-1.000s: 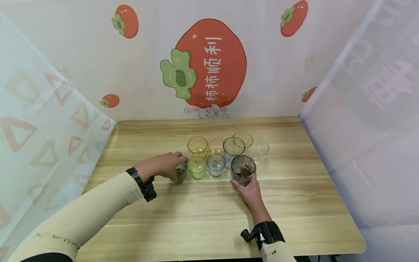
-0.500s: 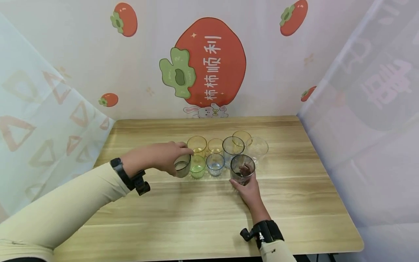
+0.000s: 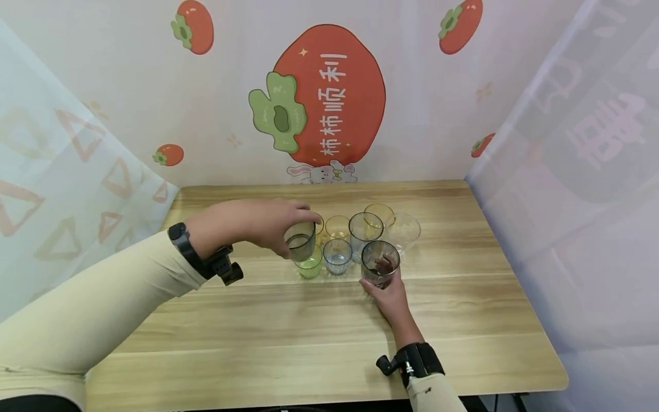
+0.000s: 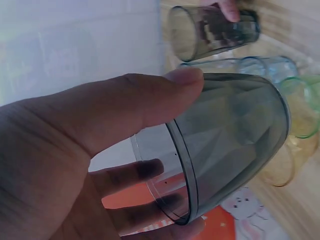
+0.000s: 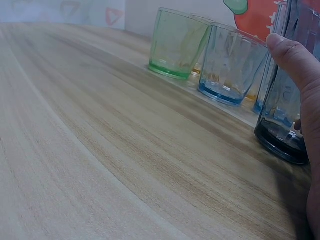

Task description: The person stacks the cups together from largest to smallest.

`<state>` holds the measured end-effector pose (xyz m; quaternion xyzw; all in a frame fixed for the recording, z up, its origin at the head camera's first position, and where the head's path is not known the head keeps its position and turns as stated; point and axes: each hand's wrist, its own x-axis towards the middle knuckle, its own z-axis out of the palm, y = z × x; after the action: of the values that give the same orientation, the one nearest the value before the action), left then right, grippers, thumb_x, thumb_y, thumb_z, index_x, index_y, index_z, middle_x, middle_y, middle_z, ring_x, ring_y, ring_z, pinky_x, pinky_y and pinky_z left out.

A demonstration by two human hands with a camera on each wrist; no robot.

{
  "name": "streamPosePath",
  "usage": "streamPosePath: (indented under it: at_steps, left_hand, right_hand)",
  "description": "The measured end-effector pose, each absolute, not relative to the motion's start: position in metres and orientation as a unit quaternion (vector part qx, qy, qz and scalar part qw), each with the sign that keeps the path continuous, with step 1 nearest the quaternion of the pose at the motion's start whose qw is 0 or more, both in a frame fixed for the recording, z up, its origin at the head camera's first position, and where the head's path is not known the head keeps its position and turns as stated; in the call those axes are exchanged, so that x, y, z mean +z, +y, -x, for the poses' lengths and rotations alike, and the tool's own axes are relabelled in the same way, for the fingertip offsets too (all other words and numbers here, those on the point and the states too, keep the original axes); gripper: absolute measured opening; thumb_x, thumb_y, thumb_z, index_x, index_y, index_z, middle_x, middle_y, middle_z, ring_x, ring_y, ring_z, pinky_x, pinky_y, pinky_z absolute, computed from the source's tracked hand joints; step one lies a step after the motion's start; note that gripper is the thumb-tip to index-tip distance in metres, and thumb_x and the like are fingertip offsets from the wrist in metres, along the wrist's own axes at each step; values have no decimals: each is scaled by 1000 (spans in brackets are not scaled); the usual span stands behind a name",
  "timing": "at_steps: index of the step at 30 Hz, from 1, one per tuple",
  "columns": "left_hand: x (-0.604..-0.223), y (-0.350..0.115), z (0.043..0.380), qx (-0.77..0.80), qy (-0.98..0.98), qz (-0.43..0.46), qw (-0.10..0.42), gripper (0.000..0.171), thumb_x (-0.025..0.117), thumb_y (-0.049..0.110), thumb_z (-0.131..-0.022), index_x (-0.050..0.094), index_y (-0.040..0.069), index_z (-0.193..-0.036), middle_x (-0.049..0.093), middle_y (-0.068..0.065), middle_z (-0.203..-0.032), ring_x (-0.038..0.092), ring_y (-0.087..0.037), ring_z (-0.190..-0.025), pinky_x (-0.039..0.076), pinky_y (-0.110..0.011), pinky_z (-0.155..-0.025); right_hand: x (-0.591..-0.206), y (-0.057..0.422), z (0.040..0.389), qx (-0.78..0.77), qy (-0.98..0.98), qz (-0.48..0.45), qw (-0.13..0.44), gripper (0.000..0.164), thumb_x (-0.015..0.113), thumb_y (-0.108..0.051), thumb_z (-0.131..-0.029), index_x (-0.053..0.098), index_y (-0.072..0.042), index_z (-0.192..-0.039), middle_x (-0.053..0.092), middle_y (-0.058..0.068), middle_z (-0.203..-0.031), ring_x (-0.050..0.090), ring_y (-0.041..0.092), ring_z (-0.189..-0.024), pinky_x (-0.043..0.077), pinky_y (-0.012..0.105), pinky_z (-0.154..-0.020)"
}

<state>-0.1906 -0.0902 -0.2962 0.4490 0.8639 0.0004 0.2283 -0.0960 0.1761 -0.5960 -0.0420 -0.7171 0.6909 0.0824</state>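
In the head view my left hand [image 3: 254, 224] grips a short smoky-grey glass [image 3: 300, 245], raised so that it overlaps a green glass [image 3: 309, 268]. The left wrist view shows thumb and fingers around this glass [image 4: 230, 130] near its rim. My right hand [image 3: 393, 297] holds a taller dark grey glass [image 3: 380, 264], upright at the front right of the group. Its dark base [image 5: 280, 142] is at the tabletop in the right wrist view. A small blue glass [image 3: 338, 258] stands between the green one and the tall grey one, with a taller blue-grey glass [image 3: 364, 230] behind.
Yellow glasses stand in the back row, one in the middle [image 3: 337, 228] and another farther right [image 3: 380, 214]; a third is mostly hidden behind my left hand. A clear glass [image 3: 405, 230] is at the group's right end. The wooden table [image 3: 247, 343] meets a printed curtain [image 3: 231, 97] behind.
My left hand has lifted the short grey glass from the left end of the front row, moving it up and right over the green glass. My right hand has stayed on the tall grey glass.
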Motion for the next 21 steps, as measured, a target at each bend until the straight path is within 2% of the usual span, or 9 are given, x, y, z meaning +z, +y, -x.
streamPosePath:
  at_steps: [5,11,18,21]
  left_hand:
    - [-282,-76,191,-10,859,-465,215,82,86,21,-81,45,14,-152,46,-15,-148,51,-33,-131,46,-46,-107]
    - [-274,-57,191,-14,855,-476,205,85,87,23,-80,43,14,-153,46,-14,-150,52,-32,-131,45,-45,-108]
    - [-273,-26,193,-11,853,-479,207,85,84,26,-83,40,20,-156,41,-9,-155,46,-27,-137,44,-43,-109]
    - [-275,-13,193,-16,851,-483,205,85,83,26,-84,39,23,-156,40,-7,-156,46,-25,-137,46,-42,-107]
  right_hand:
    - [-616,178,103,687,-719,48,97,87,85,-4,-81,33,-10,-151,50,19,-146,47,34,-137,44,12,-97]
    - [-619,180,104,676,-728,41,107,86,86,-12,-81,35,-14,-150,52,15,-144,48,31,-136,45,15,-97]
    - [-614,182,104,690,-717,48,85,86,84,-6,-82,33,-11,-151,50,16,-146,46,31,-139,43,14,-98]
    - [-603,181,102,685,-723,52,76,85,84,-6,-82,34,-8,-150,50,17,-146,49,32,-136,44,15,-99]
